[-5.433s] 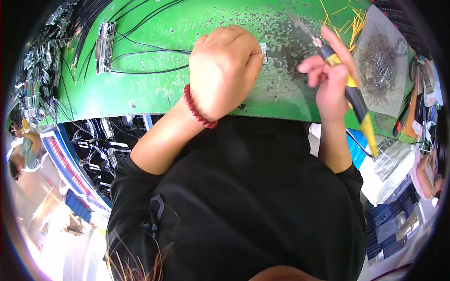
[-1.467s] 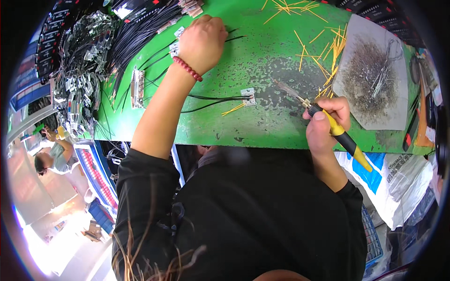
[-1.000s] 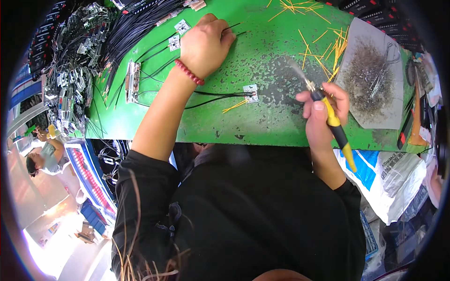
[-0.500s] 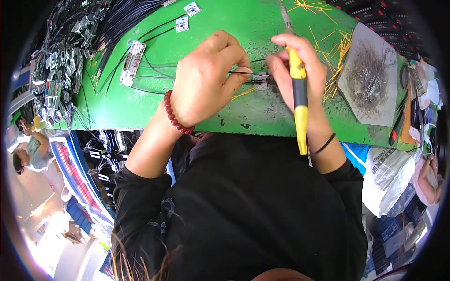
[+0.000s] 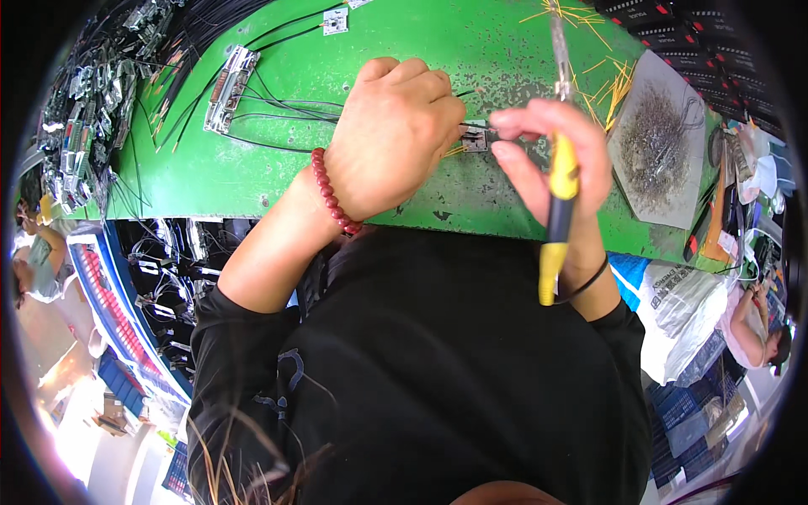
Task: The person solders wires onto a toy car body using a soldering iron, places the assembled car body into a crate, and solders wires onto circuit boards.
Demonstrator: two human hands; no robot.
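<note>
Sm. sq. grey PCB [image 5: 476,140], blk wire [image 5: 470,126] at it, lies twd worktop's [image 5: 278,189] near edge; L hand [image 5: 396,139] clamped on blk wire, R hand [image 5: 589,164] gripping yel/blk soldering iron [image 5: 560,219].

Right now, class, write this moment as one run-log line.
left hand: over black wires | right hand: holding soldering iron, tip pointing away | small board: between hands, on green table

The left forearm [image 5: 273,248] slanted inward to the left hand [image 5: 397,135], its back turned up and fingers curled under. The right forearm [image 5: 606,293] rose more steeply to the right hand [image 5: 583,160], whose thumb and forefinger pointed left, slightly apart.
</note>
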